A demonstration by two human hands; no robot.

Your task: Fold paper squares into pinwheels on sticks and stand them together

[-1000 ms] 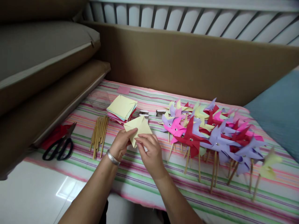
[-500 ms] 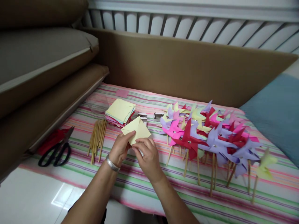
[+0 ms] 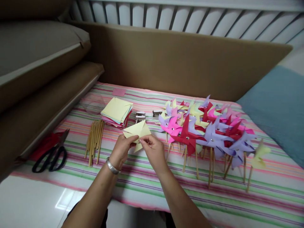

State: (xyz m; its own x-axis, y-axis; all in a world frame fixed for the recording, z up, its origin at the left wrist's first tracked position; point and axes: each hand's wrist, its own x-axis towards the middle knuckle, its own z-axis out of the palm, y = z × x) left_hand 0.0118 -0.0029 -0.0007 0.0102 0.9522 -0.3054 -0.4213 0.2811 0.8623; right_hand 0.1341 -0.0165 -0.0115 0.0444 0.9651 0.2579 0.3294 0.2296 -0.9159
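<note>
A pale yellow paper square (image 3: 140, 129) with cuts at its corners is held above the striped cloth. My left hand (image 3: 123, 146) grips its left side, thumb on top, a silver bracelet on the wrist. My right hand (image 3: 153, 150) pinches the paper near its middle, thumb and fingertips together; one lower part of the sheet is bent there. Behind the hands lies a stack of coloured paper squares (image 3: 116, 110), yellow on top. To the right stand many finished pinwheels (image 3: 211, 136) on sticks, in red, pink, purple and yellow.
A bundle of thin wooden sticks (image 3: 94, 141) lies left of my hands. Farther left are black-handled scissors (image 3: 51, 156) beside a red bag (image 3: 44, 147). Small metallic pieces (image 3: 140, 116) lie behind the paper. Brown cushions (image 3: 47, 85) rise at the left, a brown panel (image 3: 178, 60) behind.
My right hand has moved up from the lower edge to the paper's middle, bending a part of the sheet inward. My left hand keeps its grip. The whole view has shifted slightly.
</note>
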